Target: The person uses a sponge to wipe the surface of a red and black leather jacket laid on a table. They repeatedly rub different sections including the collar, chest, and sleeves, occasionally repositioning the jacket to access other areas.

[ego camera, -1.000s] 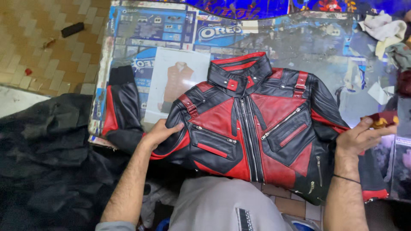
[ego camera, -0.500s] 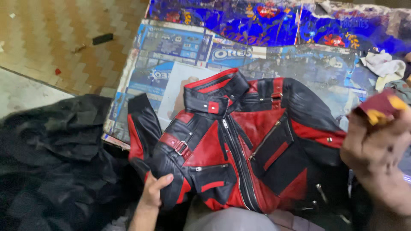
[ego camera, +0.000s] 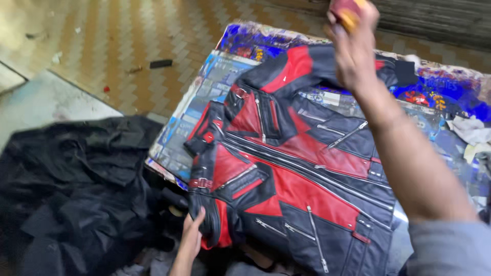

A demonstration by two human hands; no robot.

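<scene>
One red-and-black leather jacket (ego camera: pixel 291 168), spread on worktop (ego camera: pixel 215 82). Left hand (ego camera: pixel 192 237) grip clamped on shoulder edge; right hand (ego camera: pixel 353 43) raised, closed around a red-and-yellow pad (ego camera: pixel 345 10). Risk: jacket may slide off toward dark fabric heap (ego camera: pixel 76 189) if tugged.

Glossy leather jacket (ego camera: pixel 296 168) — metal zips — on a printed-paper-covered table (ego camera: pixel 204 97).

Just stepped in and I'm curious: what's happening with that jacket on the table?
A person is handling a red and black leather jacket spread over a table covered in printed cardboard. Their left hand grips the jacket's near edge at the table's corner. Their right hand is raised above the jacket, clutching a small red and yellow thing that is too blurred to identify. A heap of black fabric lies on the floor beside the table.
</scene>
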